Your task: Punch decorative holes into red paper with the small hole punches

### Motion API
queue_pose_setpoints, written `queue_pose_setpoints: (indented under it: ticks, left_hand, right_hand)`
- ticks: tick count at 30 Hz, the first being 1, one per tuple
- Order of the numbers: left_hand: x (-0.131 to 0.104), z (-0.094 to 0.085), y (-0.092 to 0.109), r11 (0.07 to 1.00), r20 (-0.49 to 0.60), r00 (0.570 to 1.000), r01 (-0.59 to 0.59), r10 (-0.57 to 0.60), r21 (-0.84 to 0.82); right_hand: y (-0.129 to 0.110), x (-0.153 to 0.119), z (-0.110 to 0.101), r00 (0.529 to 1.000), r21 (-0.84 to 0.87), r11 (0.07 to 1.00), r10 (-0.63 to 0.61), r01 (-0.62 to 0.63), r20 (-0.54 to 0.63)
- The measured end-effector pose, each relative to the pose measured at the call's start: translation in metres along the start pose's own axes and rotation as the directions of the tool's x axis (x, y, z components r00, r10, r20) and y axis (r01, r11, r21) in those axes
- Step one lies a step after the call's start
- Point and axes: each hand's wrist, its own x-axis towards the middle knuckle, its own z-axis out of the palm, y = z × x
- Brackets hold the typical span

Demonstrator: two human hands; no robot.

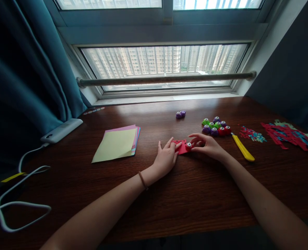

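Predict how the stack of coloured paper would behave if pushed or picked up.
The stack of coloured paper would probably fan out, since its edges lie unaligned and no binding shows. The sheets look thin, so a lifted corner would likely flop. Lying flat on the table, it seems unlikely to roll or tip.

dark wooden table [190, 198] | red paper [181, 150] | paper stack [117, 144] | punches [214, 132] | yellow cutter [242, 148] | paper strips [283, 136]

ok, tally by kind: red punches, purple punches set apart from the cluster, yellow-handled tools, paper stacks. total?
Red punches: 3 (1 at the right hand, 2 in the cluster)
Purple punches, set apart: 2
Yellow-handled tool: 1
Paper stack: 1
Total: 7
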Motion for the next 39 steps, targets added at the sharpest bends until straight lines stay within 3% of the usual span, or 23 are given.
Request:
queue_pose_setpoints:
  ticks: [9,14,20,22,25,26,27,29,31,34,39]
  left_hand:
    - [-0.001,0.003,0.0,1.0,-0.011,1.0,0.001,-0.001,-0.016]
    - [-0.001,0.001,0.001,0.999,-0.018,1.0,0.009,-0.01,-0.042]
    - [-0.003,-0.001,0.002,0.997,-0.044,0.999,0.011,-0.014,-0.074]
    - [-0.003,-0.002,0.003,0.997,-0.054,0.999,0.006,-0.01,-0.072]
    - [-0.005,-0.003,0.004,0.997,-0.06,0.998,-0.021,0.017,-0.071]
    - [-0.005,-0.004,0.004,0.997,-0.061,0.998,-0.035,0.031,-0.066]
    - [-0.005,-0.004,0.004,0.997,-0.061,0.997,-0.049,0.046,-0.057]
    - [-0.006,-0.005,0.004,0.997,-0.063,0.995,-0.074,0.072,-0.036]
    - [-0.006,-0.005,0.003,0.996,-0.066,0.994,-0.086,0.084,-0.025]
    - [-0.006,-0.005,0.003,0.996,-0.073,0.994,-0.088,0.086,-0.021]
    - [-0.006,-0.004,0.003,0.997,-0.067,0.995,-0.082,0.08,-0.017]
  right_hand:
    - [-0.001,-0.001,-0.023,0.987,0.041,0.997,0.073,-0.068,-0.144]
    - [0.012,0.001,-0.033,0.948,0.036,0.991,0.137,-0.132,-0.286]
    - [0.032,0.001,-0.043,0.9,-0.285,0.933,0.079,-0.218,-0.429]
    - [0.031,0.0,-0.042,0.875,-0.447,0.863,-0.012,-0.236,-0.485]
    - [0.022,-0.002,-0.035,0.793,-0.632,0.73,-0.212,-0.26,-0.571]
    - [0.018,-0.002,-0.03,0.789,-0.652,0.721,-0.25,-0.236,-0.562]
    - [0.013,-0.002,-0.025,0.814,-0.649,0.738,-0.257,-0.183,-0.522]
    - [0.006,-0.003,-0.012,0.913,-0.573,0.819,-0.207,-0.035,-0.352]
    - [0.002,-0.003,0.001,0.976,-0.468,0.881,-0.154,0.066,-0.151]
    - [0.002,-0.002,0.013,0.99,-0.449,0.887,-0.137,0.11,-0.028]
    - [0.006,0.0,0.015,0.991,-0.459,0.885,-0.12,0.078,-0.062]
